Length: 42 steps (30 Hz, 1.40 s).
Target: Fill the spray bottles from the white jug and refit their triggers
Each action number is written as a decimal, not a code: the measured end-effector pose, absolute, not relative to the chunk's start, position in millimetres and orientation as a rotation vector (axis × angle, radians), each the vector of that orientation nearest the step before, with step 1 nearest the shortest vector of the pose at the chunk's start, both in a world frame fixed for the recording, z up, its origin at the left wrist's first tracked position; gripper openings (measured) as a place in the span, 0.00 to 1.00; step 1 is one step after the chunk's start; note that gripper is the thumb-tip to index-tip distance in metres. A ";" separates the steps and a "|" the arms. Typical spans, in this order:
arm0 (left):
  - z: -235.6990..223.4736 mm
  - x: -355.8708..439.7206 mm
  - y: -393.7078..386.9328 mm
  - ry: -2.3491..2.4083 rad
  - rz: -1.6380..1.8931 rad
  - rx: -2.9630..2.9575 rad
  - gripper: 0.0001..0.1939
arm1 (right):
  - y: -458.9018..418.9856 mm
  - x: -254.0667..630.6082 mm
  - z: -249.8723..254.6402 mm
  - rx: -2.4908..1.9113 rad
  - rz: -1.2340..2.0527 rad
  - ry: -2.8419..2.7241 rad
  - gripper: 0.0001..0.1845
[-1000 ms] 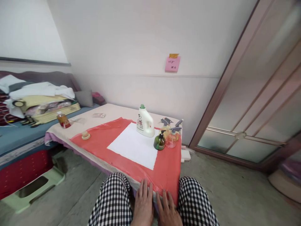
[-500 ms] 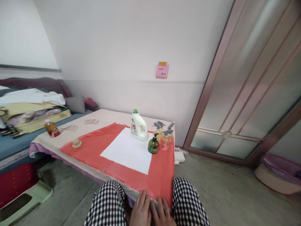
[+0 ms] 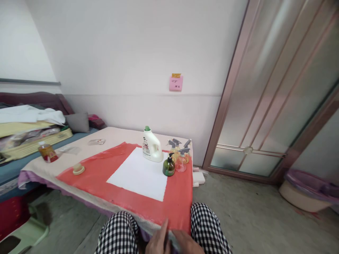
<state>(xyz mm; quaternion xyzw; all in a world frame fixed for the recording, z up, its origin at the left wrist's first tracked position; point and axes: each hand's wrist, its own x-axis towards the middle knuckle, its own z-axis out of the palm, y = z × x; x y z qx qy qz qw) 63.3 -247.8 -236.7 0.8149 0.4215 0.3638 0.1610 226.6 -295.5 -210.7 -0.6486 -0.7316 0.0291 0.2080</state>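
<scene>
My left hand (image 3: 158,241) is at the front edge of the table, turned partly on its side, fingers stretched forward and holding nothing I can see. Beside it, my right hand (image 3: 187,242) is smeared by motion, so its fingers are unclear. A greyish blur lies between the two hands. Ahead of them, a red plastic sheet (image 3: 178,208) covers part of the table, with a white cloth (image 3: 139,176) lying flat on it. A white detergent jug (image 3: 153,150) with a green cap stands upright there, near a green pump bottle (image 3: 168,167) and several clear spray bottles (image 3: 181,164).
On the table's left are an amber bottle (image 3: 48,152), a round lid-like piece (image 3: 78,169) and a clear packet (image 3: 96,141). A pink note (image 3: 176,83) is taped to the wall. Right of the table are a glass door (image 3: 254,106) and a basin (image 3: 304,194).
Both hands lay flat on the table edge before. The left has turned on its side and the right has moved and blurred. My view has shifted slightly right; the bottles stand as before.
</scene>
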 end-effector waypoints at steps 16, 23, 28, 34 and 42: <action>-37.0 47.6 -232.0 1.141 1.207 1.782 0.40 | -255.7 219.7 -25.1 -1.406 0.609 -1.353 0.48; -60.5 44.6 -230.4 1.202 1.204 1.674 0.41 | -252.8 215.8 -49.0 -1.389 0.733 -1.258 0.48; -69.7 44.4 -228.9 1.206 1.158 1.637 0.42 | -248.8 217.5 -64.1 -1.402 0.743 -1.247 0.48; -84.0 46.5 -220.0 1.215 1.123 1.646 0.41 | -246.3 215.1 -74.6 -1.475 0.763 -1.277 0.45; -119.2 47.0 -198.4 1.246 0.984 1.671 0.42 | -231.1 229.5 -129.4 -1.541 0.881 -1.423 0.43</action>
